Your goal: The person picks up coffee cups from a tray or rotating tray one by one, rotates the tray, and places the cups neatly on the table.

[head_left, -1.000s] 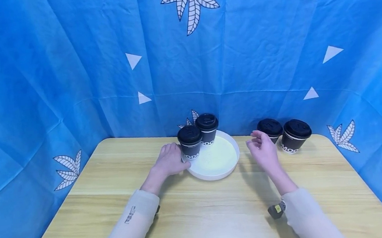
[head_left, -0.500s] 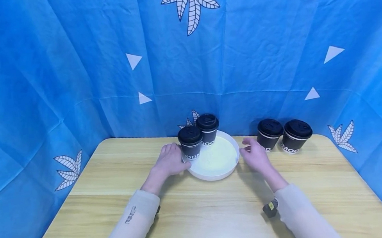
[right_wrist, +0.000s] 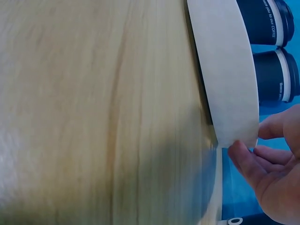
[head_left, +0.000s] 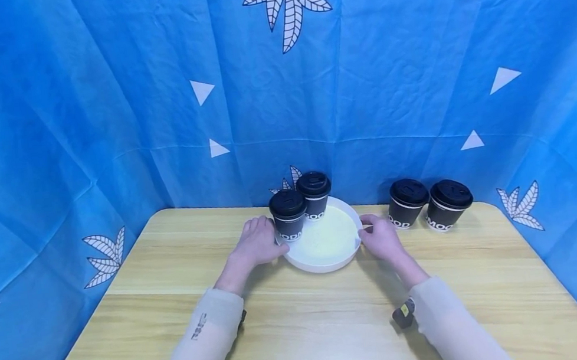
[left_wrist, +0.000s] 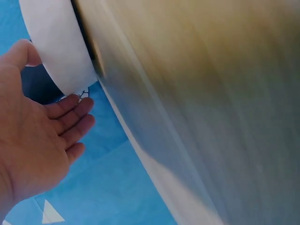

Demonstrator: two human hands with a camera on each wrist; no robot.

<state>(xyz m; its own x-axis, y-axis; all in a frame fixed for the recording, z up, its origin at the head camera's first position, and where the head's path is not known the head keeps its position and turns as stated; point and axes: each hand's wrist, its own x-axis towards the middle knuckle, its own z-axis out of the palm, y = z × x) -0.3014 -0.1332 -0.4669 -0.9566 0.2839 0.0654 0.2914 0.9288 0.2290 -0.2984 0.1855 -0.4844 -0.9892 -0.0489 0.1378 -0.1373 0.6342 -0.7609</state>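
Note:
A round white tray (head_left: 328, 244) with a low wall lies on the table. Two black lidded coffee cups stand upright at its left and back: the nearer cup (head_left: 288, 212) and the farther cup (head_left: 314, 195). My left hand (head_left: 256, 243) holds the tray's left rim, beside the nearer cup. In the left wrist view, its thumb lies over the rim and its fingers are slightly bent near the wall (left_wrist: 61, 42). My right hand (head_left: 384, 240) pinches the right rim, with fingertips on both sides of the wall (right_wrist: 229, 70) in the right wrist view.
Two more black lidded cups, one (head_left: 407, 205) beside another (head_left: 448, 206), stand on the wooden table (head_left: 306, 332) right of the tray. Blue patterned cloth (head_left: 278, 86) hangs behind the table and on both sides.
My right hand has come left and down from in front of the right-hand cups to the tray's right rim, which it now pinches. The left hand and the tray have stayed put.

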